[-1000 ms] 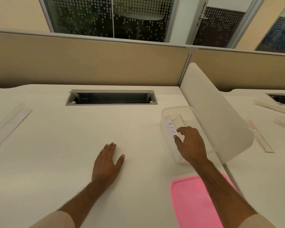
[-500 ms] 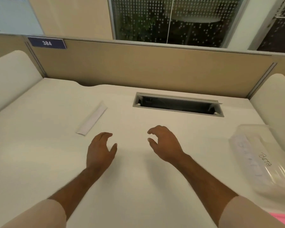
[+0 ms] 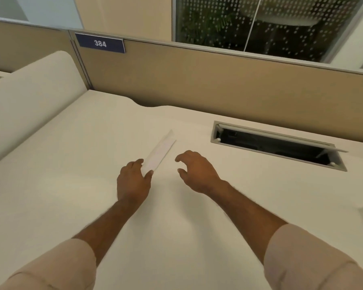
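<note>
A long, narrow white strip [image 3: 160, 150] lies flat on the white desk [image 3: 71, 185], running diagonally away from me. My left hand [image 3: 133, 181] is at its near end, with fingers on one side and thumb on the other, pinching that end. My right hand [image 3: 195, 174] hovers just right of the strip, apart from it. Its fingers are loosely curled and it holds nothing.
A rectangular cable opening [image 3: 277, 146] with its flap up is set into the desk at the back right. A beige partition with a blue sign reading 384 [image 3: 100, 43] closes the back. A curved white divider [image 3: 29, 97] bounds the left side.
My view swung left, away from the clear container and pink tray. Both hands moved forward to the strip, and the left hand closed onto its near end.
</note>
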Demonstrator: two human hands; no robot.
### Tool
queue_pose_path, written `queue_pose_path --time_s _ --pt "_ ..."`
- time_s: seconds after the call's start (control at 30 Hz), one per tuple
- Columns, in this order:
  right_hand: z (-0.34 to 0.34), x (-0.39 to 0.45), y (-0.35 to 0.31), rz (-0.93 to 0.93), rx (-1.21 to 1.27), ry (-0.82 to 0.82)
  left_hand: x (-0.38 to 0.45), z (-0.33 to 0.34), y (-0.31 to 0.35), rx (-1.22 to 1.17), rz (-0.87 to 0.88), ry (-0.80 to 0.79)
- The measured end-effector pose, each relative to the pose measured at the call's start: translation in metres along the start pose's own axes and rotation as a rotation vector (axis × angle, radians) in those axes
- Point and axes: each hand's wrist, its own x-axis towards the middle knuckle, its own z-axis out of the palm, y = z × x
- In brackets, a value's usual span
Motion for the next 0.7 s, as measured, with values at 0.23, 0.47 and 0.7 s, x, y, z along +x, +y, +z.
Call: queue_pose_path --time_s 0.23,0.47,0.7 --pt "0.008 0.018 0.000 0.008 -0.048 -0.017 0.019 0.010 -0.011 -0.148 -0.075 -0.035" --pt "-0.005 0.020 0.011 -0.031 -0.200 0.150 0.005 0.006 -0.004 -0.206 0.170 0.007" --pt "-0.013 -0.018 0.024 -0.005 -0.322 0.261 -0.017 -0.010 0.012 -0.218 0.353 0.063"
